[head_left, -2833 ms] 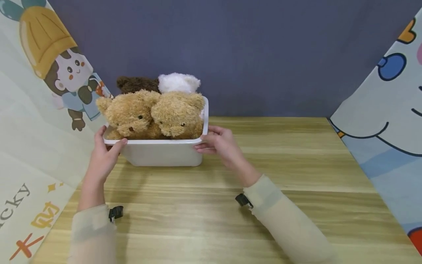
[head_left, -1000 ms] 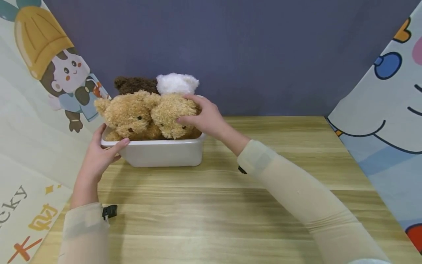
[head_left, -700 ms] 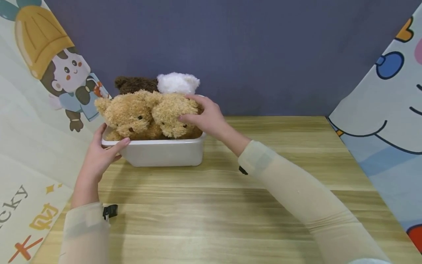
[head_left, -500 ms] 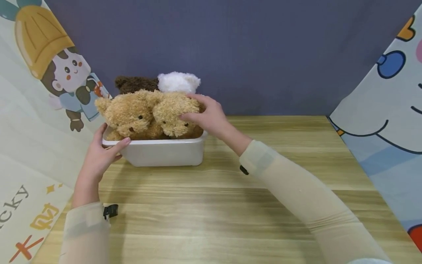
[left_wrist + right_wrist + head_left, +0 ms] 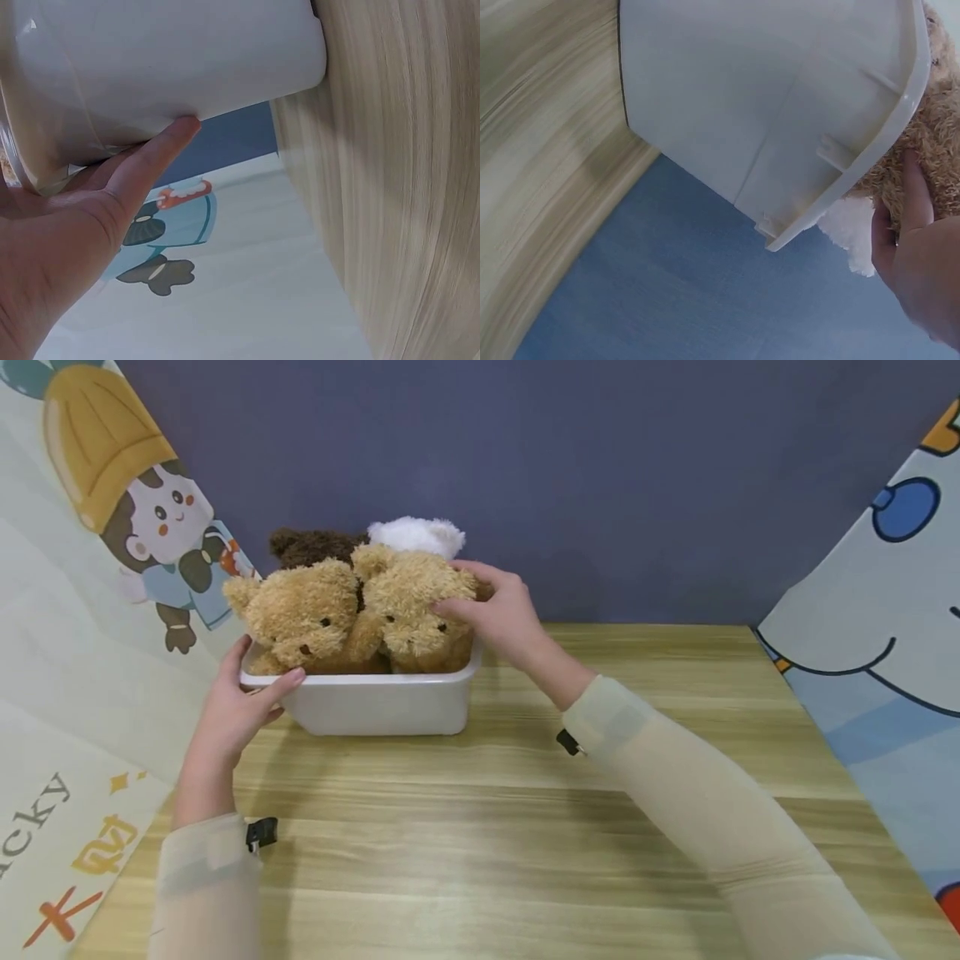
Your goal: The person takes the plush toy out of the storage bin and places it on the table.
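White plastic bin (image 5: 375, 706): we see it on the wooden desk (image 5: 525, 827), near the left rear corner, packed with four plush bears.
Right hand (image 5: 498, 614): we see fingers and thumb curled round the head of the right tan bear (image 5: 420, 610), which sits higher than its neighbour at the bin's right end.
Left hand (image 5: 240, 710): we see it gripping the bin's near-left corner, thumb over the rim, fingers on the outer wall.
Left tan bear (image 5: 303, 618): touching the right tan bear, facing us.
Dark brown bear (image 5: 311, 547): behind, at left.
White bear (image 5: 416, 535): behind, just beside the right hand.
Backdrop: dark blue wall, cartoon panels on both sides.
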`<state>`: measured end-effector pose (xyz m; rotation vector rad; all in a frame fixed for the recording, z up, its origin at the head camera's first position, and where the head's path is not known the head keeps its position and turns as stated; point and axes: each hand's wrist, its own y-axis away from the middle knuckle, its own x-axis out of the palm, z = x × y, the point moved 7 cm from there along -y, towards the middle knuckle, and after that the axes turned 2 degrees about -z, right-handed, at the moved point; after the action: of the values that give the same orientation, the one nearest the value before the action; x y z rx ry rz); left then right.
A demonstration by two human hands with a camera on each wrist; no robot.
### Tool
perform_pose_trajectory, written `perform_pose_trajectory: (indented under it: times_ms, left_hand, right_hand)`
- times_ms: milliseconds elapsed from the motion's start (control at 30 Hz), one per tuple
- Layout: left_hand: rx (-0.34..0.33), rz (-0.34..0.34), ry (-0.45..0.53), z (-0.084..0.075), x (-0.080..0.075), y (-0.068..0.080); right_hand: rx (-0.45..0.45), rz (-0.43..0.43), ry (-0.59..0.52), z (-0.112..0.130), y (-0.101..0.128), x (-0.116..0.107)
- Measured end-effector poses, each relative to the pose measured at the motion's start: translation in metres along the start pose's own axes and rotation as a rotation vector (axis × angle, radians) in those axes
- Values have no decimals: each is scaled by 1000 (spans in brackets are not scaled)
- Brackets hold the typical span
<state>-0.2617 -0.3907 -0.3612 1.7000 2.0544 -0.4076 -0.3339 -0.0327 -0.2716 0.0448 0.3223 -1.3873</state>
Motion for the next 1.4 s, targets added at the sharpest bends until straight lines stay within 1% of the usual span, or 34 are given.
perform_pose_trajectory:
  times_ms: [100, 233, 433, 500, 733, 833, 1033, 1167, 1400]
  left_hand:
    - [1, -2, 9, 0, -1, 0]
    - [2, -3, -5, 2, -1, 0]
    - [11, 11, -17, 3, 4, -1]
    - [16, 14, -15, 3, 4, -1]
    - [27, 19, -33, 5, -1, -2]
    - [26, 17, -35, 5, -3, -3]
    - [28, 15, -37, 7, -4, -3]
    - [26, 9, -46, 8, -5, -2]
    - [40, 0, -48, 6, -2, -3]
  right_hand:
    - [2, -23, -25, 1, 0, -3]
    - [-4, -39, -65, 5, 3, -5]
    - [-42, -73, -118, 21, 8, -17]
    - [-64, -91, -134, 29, 9, -25]
    - [-138, -149, -361, 58, 11, -60]
    - [-156, -168, -420, 65, 11, -76]
    - [-185, -178, -535, 72, 12, -99]
    - [-202, -181, -575, 75, 13, -109]
    - [-177, -224, -654, 71, 13, -132]
